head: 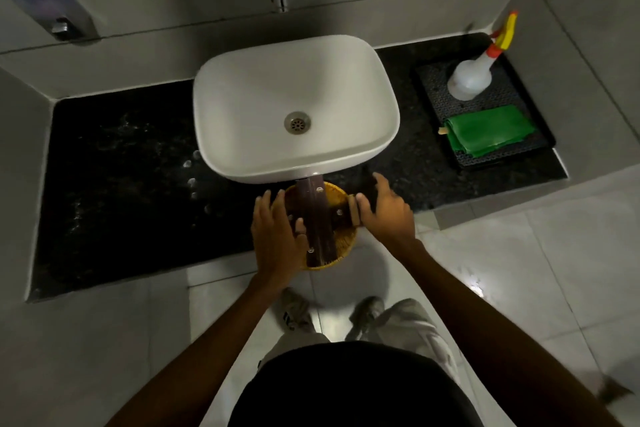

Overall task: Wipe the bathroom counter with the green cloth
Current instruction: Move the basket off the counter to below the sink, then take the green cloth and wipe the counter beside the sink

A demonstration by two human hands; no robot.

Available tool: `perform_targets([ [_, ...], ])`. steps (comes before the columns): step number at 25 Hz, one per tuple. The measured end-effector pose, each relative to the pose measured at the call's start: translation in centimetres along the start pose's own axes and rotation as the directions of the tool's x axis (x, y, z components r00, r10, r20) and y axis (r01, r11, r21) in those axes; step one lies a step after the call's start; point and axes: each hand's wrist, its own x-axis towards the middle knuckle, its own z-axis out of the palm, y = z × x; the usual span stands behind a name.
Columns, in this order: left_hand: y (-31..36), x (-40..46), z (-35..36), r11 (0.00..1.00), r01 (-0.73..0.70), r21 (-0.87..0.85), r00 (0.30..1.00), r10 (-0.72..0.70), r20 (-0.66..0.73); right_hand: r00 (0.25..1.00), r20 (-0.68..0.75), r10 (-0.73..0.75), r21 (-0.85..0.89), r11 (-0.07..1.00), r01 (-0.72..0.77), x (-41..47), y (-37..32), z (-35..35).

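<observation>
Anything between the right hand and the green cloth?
Head view: only bare black counter and the near rim of the dark tray holding the green cloth separate it from the right hand.

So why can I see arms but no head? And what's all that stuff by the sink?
The camera sits on the person's head and looks down, so you see what they see: their own arms, legs and shoes. The left hand and right hand are around a yellow round thing with dark wooden strips at the counter's edge; I can't tell what it is, or whether they grip it. The black counter holds a white sink. To the right, a black tray carries a spray bottle and the folded green cloth, not yet picked up.
</observation>
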Motion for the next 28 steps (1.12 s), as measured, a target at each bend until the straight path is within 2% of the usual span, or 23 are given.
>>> perform_targets([
  [2,3.3,1.2,1.3,0.964,-0.266,0.008,0.962,0.266,-0.058,0.993,-0.105,0.052,0.089,0.995,-0.043,1.7,2.7,-2.5],
  [3,5.5,2.0,2.4,0.936,-0.351,-0.006,0.935,0.35,-0.055,0.987,-0.138,0.085,0.129,0.989,-0.067,2.9,4.4,-4.1],
  [5,11.2,4.3,5.4,0.88,-0.47,-0.067,0.882,0.472,0.009,0.973,-0.191,0.127,0.139,0.985,-0.101,6.4,8.8,-7.5],
  [8,20.8,8.8,11.0,0.799,-0.599,-0.052,0.787,0.6,0.144,0.963,-0.187,0.194,0.02,0.981,-0.194,12.8,15.9,-11.9],
  [12,30.3,14.5,17.7,0.889,-0.456,-0.045,0.79,0.428,0.439,0.944,-0.143,0.297,0.018,0.954,-0.298,19.5,22.9,-15.7],
  [15,35.3,18.7,21.6,0.932,-0.363,0.024,0.798,0.297,0.525,0.926,-0.1,0.364,-0.021,0.93,-0.368,23.6,26.4,-17.0],
  [18,37.5,21.9,23.6,0.939,-0.312,0.148,0.808,0.18,0.561,0.883,-0.051,0.467,-0.036,0.883,-0.469,26.2,28.4,-17.1],
  [21,38.8,23.9,24.1,0.913,-0.315,0.259,0.813,0.119,0.57,0.852,0.065,0.519,0.107,0.846,-0.523,28.4,30.2,-17.7],
  [23,39.3,24.7,22.8,0.974,-0.208,0.088,0.773,0.109,0.625,0.857,0.137,0.496,0.327,0.794,-0.512,29.2,30.3,-18.6],
  [24,39.2,24.9,21.7,0.995,-0.058,-0.075,0.744,0.093,0.662,0.861,0.163,0.482,0.474,0.727,-0.497,29.4,29.8,-19.3],
  [25,39.2,24.9,20.2,0.959,0.128,-0.252,0.697,0.094,0.711,0.861,0.213,0.461,0.643,0.598,-0.479,29.4,29.2,-20.2],
  [26,39.1,24.7,18.4,0.873,0.302,-0.384,0.659,0.1,0.745,0.874,0.29,0.389,0.8,0.403,-0.445,29.1,28.3,-21.1],
  [27,38.9,24.4,16.5,0.774,0.417,-0.477,0.661,0.101,0.743,0.905,0.344,0.249,0.901,0.183,-0.393,28.5,27.2,-21.7],
  [28,38.4,24.0,14.5,0.681,0.483,-0.55,0.687,0.093,0.72,0.938,0.336,0.091,0.942,-0.021,-0.335,27.5,25.7,-21.8],
])
